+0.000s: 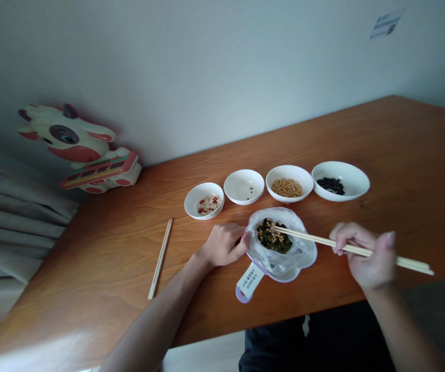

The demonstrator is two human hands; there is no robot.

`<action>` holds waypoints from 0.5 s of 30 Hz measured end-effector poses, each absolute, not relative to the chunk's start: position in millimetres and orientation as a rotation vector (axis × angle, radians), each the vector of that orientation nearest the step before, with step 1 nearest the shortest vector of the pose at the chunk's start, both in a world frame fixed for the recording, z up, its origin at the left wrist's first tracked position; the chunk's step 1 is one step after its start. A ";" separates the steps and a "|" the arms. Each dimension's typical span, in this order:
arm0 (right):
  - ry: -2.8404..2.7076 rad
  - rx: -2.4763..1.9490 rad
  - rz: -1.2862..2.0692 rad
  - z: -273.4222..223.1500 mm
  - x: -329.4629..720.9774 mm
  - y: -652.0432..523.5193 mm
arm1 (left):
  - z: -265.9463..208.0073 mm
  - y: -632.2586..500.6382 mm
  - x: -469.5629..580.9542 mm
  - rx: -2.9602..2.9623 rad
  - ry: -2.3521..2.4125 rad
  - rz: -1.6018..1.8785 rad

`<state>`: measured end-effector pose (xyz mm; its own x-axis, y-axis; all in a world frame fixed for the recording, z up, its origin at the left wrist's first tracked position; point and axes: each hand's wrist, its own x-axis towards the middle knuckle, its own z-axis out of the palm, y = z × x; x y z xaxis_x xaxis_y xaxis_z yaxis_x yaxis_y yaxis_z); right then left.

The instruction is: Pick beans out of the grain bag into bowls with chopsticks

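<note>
My right hand (pixel 373 253) is closed around a pair of wooden chopsticks (pixel 323 239). Their tips reach into a mix of yellow soybeans, green beans and black seeds (pixel 272 240) in a clear plastic bag (pixel 303 252). That bag lines a purple-rimmed white dish (pixel 290 277) with a short handle bearing a paper label (pixel 250 280). At the dish's left edge my left hand (pixel 227 245) is closed on the bag-covered rim; part of its fingers is hidden. Whether a bean sits between the chopstick tips is too small to tell.
Behind the dish stand white bowls: one with red-and-white beans (pixel 204 201), one with a few bits (pixel 244 187), one with soybeans (pixel 289 184), one with black seeds (pixel 340 181). More chopsticks (pixel 160 258) lie left. A cow toy keyboard (pixel 86 150) stands by the wall.
</note>
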<state>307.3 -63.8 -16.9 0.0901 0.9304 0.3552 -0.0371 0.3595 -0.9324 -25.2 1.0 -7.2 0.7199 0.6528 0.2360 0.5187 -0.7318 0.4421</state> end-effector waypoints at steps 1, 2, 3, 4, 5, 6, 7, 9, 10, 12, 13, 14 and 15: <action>-1.248 -0.922 0.897 -16.4 307.6 -64.0 | -7.2 1.1 -25.3 2.582 0.912 0.539; -1.242 -0.907 0.892 -16.0 307.7 -64.1 | -7.3 1.2 -25.3 2.583 0.910 0.534; -1.243 -0.896 0.893 -15.8 307.5 -64.2 | -7.4 1.3 -25.4 2.585 0.910 0.528; -1.251 -0.890 0.899 -15.7 307.0 -64.2 | -7.5 1.3 -25.4 2.586 0.912 0.523; -1.264 -0.890 0.907 -15.8 306.3 -64.2 | -7.6 1.4 -25.4 2.589 0.916 0.518; -1.279 -0.896 0.914 -16.1 305.6 -64.3 | -7.6 1.4 -25.4 2.592 0.921 0.514; -1.293 -0.904 0.918 -16.6 304.9 -64.4 | -7.7 1.5 -25.4 2.595 0.925 0.511; -1.303 -0.923 0.908 -17.6 304.5 -64.6 | -7.7 1.5 -25.4 2.596 0.935 0.506; -1.301 -0.929 0.897 -18.1 304.8 -64.7 | -7.7 1.5 -25.4 2.595 0.936 0.503; -1.283 -0.934 0.874 -19.0 305.9 -64.7 | -7.8 1.4 -25.4 2.593 0.935 0.498; -1.276 -0.936 0.868 -19.4 306.5 -64.6 | -7.9 1.3 -25.4 2.591 0.935 0.496; -1.276 -0.939 0.866 -19.8 307.0 -64.5 | -8.0 1.2 -25.5 2.589 0.935 0.497; -1.278 -0.941 0.865 -20.1 307.3 -64.3 | -8.1 1.1 -25.5 2.587 0.935 0.499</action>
<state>307.3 -64.3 -20.1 0.0999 0.9196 0.3799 -0.0108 0.3828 -0.9238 -25.5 1.1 -8.1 0.7213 0.6609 0.2069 0.5399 -0.7238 0.4297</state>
